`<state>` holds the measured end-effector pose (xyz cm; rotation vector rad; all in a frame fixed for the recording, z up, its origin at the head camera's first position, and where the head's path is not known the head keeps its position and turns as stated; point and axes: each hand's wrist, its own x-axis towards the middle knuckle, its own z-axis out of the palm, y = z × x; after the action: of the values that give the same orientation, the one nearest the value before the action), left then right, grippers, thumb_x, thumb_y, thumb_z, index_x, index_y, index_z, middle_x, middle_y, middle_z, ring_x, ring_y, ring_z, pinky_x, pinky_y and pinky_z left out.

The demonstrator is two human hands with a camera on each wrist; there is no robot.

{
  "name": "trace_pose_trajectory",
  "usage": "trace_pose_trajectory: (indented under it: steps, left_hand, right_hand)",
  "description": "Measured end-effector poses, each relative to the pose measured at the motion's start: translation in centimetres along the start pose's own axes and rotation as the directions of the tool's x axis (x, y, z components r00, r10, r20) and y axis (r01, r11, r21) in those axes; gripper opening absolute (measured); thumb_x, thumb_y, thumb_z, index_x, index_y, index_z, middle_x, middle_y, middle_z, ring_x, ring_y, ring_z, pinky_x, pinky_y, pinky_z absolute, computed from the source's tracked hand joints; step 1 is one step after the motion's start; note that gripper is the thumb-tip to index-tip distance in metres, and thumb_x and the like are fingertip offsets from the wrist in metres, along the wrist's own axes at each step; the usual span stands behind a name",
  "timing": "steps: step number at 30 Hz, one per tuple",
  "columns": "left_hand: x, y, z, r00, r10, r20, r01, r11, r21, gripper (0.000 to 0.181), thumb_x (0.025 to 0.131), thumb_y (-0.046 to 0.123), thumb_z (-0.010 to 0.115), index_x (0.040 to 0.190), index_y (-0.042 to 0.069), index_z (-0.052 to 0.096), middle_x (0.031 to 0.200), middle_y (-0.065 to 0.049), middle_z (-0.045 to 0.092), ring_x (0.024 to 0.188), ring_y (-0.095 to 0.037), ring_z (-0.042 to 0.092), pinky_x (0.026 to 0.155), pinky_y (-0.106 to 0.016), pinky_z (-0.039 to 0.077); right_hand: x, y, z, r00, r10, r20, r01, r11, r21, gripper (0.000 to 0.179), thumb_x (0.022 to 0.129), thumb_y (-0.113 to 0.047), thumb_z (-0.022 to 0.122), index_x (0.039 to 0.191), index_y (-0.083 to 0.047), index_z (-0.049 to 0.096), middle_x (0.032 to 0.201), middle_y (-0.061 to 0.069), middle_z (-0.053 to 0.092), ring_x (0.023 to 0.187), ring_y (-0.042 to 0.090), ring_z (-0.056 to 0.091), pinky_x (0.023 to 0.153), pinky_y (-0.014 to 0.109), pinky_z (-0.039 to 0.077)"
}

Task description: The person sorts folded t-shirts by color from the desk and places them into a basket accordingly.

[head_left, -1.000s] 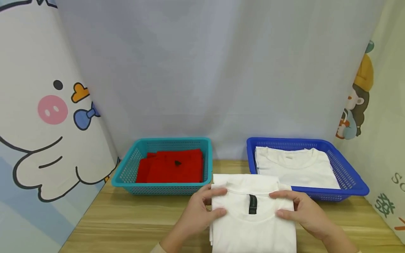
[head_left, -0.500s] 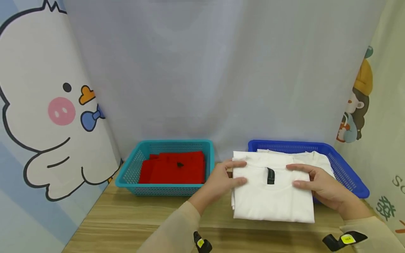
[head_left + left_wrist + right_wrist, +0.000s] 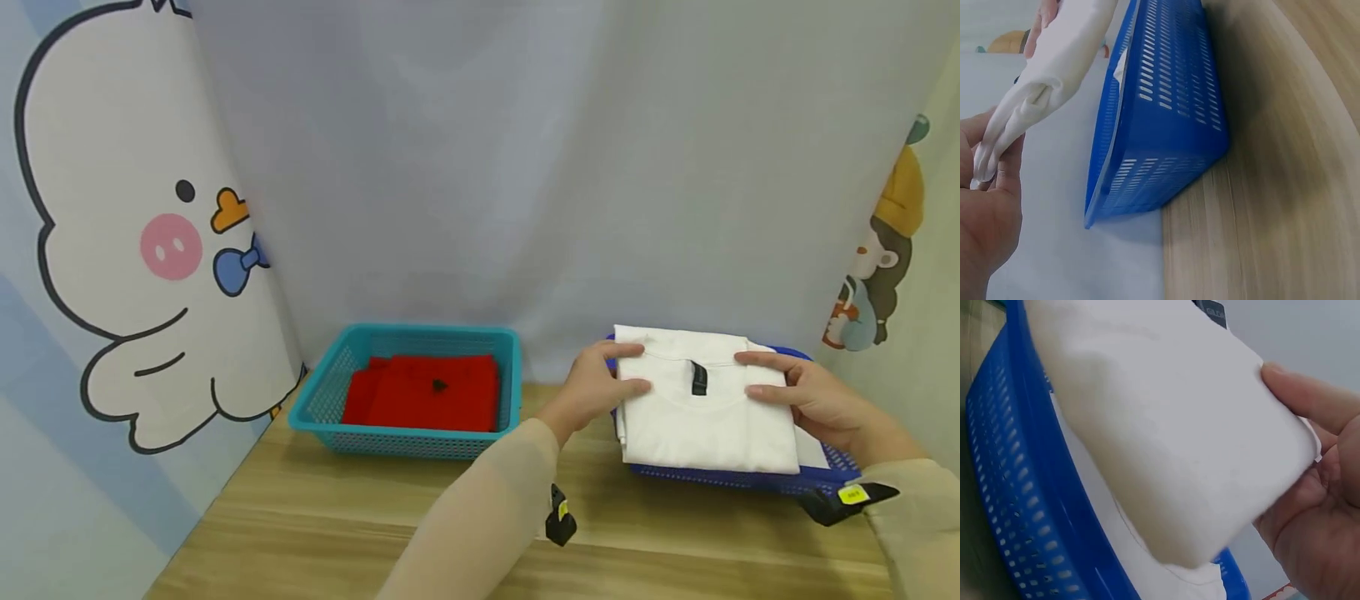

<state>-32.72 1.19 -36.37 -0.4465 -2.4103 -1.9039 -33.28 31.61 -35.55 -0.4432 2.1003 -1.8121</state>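
A folded white T-shirt (image 3: 705, 429) with a dark neck label hangs over the blue basket (image 3: 720, 478), hiding most of it in the head view. On its left edge, my left hand (image 3: 592, 387) pinches the cloth between thumb and fingers. My right hand (image 3: 832, 400) grips the opposite edge the same way. From the left wrist, the folded shirt (image 3: 1054, 75) shows edge-on, above and apart from the basket wall (image 3: 1160, 112). In the right wrist view another white shirt (image 3: 1194, 584) lies inside the basket, beneath the held one.
A teal basket (image 3: 405, 443) with folded red clothing (image 3: 442, 396) stands to the left on the wooden table (image 3: 337, 517). Behind both baskets hangs a pale curtain (image 3: 450, 167). Printed cartoon sheets flank it on both sides.
Both hands have carried the folded white T-shirt up, forward and to the right, from the table's front to above the blue basket. The head view has shifted slightly.
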Motion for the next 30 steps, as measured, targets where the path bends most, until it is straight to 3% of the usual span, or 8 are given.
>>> trace_pose_trajectory:
  steps: [6,13,18,22,30]
  left_hand:
    - [2.0,0.7,2.3,0.998,-0.002,-0.06,0.008,0.994,0.106,0.045,0.069,0.015,0.081,0.11,0.026,0.067,0.12,0.009,0.052,0.107,-0.007,0.048,0.079,-0.018,0.045]
    - [2.8,0.7,4.4,0.996,0.035,-0.076,-0.02,0.983,0.183,0.047,0.069,0.019,0.081,0.112,0.028,0.066,0.122,0.01,0.051,0.114,-0.008,0.046,0.091,-0.02,0.038]
    - [2.9,-0.1,4.4,0.996,0.057,-0.063,-0.039,0.965,0.261,0.048,0.069,0.019,0.081,0.114,0.027,0.065,0.122,0.01,0.051,0.114,-0.008,0.046,0.091,-0.018,0.037]
    - [3.3,-0.6,3.8,0.993,0.098,-0.059,-0.076,0.95,0.304,0.048,0.069,0.018,0.081,0.114,0.025,0.065,0.123,0.007,0.051,0.114,-0.009,0.046,0.092,-0.018,0.036]
    - [3.9,-1.4,3.7,0.996,0.07,-0.056,-0.046,0.938,0.345,0.049,0.07,0.021,0.08,0.116,0.028,0.064,0.127,0.007,0.049,0.117,-0.01,0.044,0.094,-0.019,0.035]
  right_hand:
    - [0.4,0.8,-2.7,1.0,0.024,0.02,-0.024,1.0,-0.007,0.045,0.094,-0.004,0.049,0.133,-0.026,0.048,0.11,-0.007,0.057,0.087,0.022,0.062,0.071,0.047,0.052]
    - [0.4,1.3,-4.5,0.999,0.027,-0.024,-0.027,0.999,-0.022,0.045,0.093,-0.004,0.05,0.132,-0.026,0.048,0.112,-0.015,0.054,0.089,0.02,0.062,0.071,0.045,0.052]
    - [0.6,1.6,-4.5,0.997,0.07,-0.023,-0.071,0.996,-0.051,0.046,0.093,-0.007,0.051,0.135,-0.025,0.045,0.115,-0.015,0.05,0.091,0.021,0.062,0.074,0.048,0.05]
    - [1.1,1.5,-4.3,0.996,0.086,-0.022,-0.088,0.991,-0.105,0.049,0.094,-0.011,0.052,0.139,-0.024,0.039,0.133,-0.005,0.03,0.093,0.018,0.06,0.076,0.045,0.051]
    - [1.7,1.6,-4.2,0.995,0.1,-0.028,-0.103,0.984,-0.144,0.051,0.093,-0.013,0.053,0.14,-0.024,0.038,0.144,0.008,0.008,0.093,0.017,0.06,0.074,0.043,0.051]
